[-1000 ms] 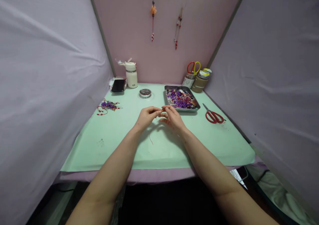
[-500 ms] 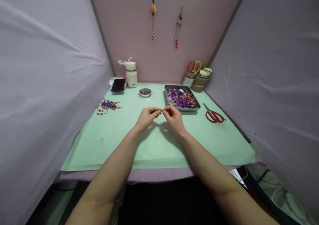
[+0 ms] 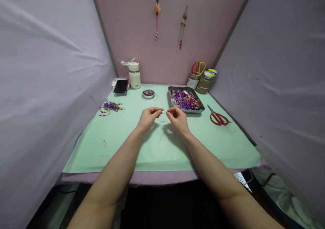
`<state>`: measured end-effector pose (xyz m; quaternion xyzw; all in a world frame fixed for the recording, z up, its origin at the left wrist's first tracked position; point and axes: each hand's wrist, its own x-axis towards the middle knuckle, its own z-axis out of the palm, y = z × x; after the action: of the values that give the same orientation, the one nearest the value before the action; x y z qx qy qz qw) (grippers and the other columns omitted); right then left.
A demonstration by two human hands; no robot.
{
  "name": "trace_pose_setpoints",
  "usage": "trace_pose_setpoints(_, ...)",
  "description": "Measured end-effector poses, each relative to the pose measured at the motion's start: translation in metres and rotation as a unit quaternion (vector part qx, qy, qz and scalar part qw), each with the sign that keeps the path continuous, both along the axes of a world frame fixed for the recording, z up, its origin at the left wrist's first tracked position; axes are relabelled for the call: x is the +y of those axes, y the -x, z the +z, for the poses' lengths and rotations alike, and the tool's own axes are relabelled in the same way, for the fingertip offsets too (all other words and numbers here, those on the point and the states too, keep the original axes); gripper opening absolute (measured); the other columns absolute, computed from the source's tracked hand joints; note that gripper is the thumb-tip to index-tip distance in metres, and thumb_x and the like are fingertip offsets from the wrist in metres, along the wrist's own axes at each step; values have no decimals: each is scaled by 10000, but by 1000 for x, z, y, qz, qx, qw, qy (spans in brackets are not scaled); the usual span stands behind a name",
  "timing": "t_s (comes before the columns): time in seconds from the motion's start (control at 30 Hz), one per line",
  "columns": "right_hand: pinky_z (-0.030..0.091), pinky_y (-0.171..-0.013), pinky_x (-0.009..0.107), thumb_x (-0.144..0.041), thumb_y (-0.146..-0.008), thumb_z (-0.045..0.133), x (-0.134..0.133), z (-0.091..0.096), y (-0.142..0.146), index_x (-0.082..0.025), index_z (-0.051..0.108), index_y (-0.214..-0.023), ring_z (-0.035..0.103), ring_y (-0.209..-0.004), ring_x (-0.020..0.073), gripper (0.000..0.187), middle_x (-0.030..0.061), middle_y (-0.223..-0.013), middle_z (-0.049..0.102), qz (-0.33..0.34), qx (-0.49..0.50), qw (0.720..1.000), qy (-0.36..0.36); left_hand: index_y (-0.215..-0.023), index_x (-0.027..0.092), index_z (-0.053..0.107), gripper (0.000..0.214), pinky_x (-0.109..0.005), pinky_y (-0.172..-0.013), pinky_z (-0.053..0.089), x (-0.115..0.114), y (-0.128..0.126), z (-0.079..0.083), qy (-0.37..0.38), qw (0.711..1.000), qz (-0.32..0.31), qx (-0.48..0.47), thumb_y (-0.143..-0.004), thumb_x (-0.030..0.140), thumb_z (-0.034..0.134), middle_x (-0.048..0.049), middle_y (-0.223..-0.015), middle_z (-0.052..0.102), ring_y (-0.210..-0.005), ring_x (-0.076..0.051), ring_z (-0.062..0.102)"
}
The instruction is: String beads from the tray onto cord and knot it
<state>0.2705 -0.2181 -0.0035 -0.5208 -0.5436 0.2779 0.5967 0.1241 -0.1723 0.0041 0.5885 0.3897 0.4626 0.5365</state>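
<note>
My left hand (image 3: 149, 117) is pinched shut on a thin reddish cord (image 3: 164, 121) above the middle of the table. Opposite it, my right hand (image 3: 178, 119) pinches the same cord, with a small gap between the two sets of fingertips. A loop of the cord sags below the fingers, and a loose end trails down toward the tabletop. Just behind my right hand is a metal tray (image 3: 200, 111) filled with purple, red, dark and clear beads (image 3: 184, 102). Whether a bead or knot sits between the fingertips is too small to tell.
Red-handled scissors (image 3: 218, 118) lie at the right. Beaded strings (image 3: 111, 106) lie at the left. Along the back stand a phone (image 3: 121, 86), a white bottle (image 3: 134, 76), a round spool (image 3: 148, 93), a jar with scissors (image 3: 193, 82) and a brown jar (image 3: 205, 83). Fabric walls enclose the table.
My fingertips, touching before, have drawn slightly apart, with a short stretch of cord showing between them. The view has shifted very slightly.
</note>
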Motion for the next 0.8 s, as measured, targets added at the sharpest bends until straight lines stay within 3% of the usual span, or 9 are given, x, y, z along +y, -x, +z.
trace_pose_setpoints(0.27,352,-562,259,-380,-738,643,-5,9,-3,-185,612,-701,413,-566,113,201,-20,-611,527,60,-22,998,19,-766,140,716,246,-265,-684,420,-5,2,13,91,992,-15,-89,-599,317,756,-33,-712,657,-631,-89,518)
trace_pose_setpoints(0.43,361,-579,260,-363,-732,648,-3,8,-3,-181,606,-705,424,-586,111,189,-17,-638,542,39,5,999,19,-787,127,711,288,-262,-682,413,-5,5,16,136,983,-59,-105,-584,319,781,-39,-734,641,-621,-74,503)
trace_pose_setpoints(0.53,358,-586,263,-355,-736,637,-2,7,-3,-188,597,-712,429,-592,114,174,-16,-653,539,48,11,999,21,-750,132,702,259,-268,-693,406,-6,5,16,130,985,-59,-96,-599,330,775,-34,-731,630,-629,-75,493)
trace_pose_setpoints(0.7,353,-586,264,-343,-761,590,-3,8,-2,-206,633,-919,411,-588,117,213,-36,-646,477,66,24,997,17,-744,150,682,242,-270,-690,396,-7,3,13,74,992,-88,-49,-638,361,737,-22,-727,612,-667,-98,489)
trace_pose_setpoints(0.8,367,-611,268,-334,-771,587,-4,7,-3,-204,645,-949,428,-619,121,228,-28,-676,480,84,9,996,9,-775,163,678,257,-263,-682,390,-8,3,12,48,993,-102,-13,-652,385,717,-24,-786,624,-701,-108,494)
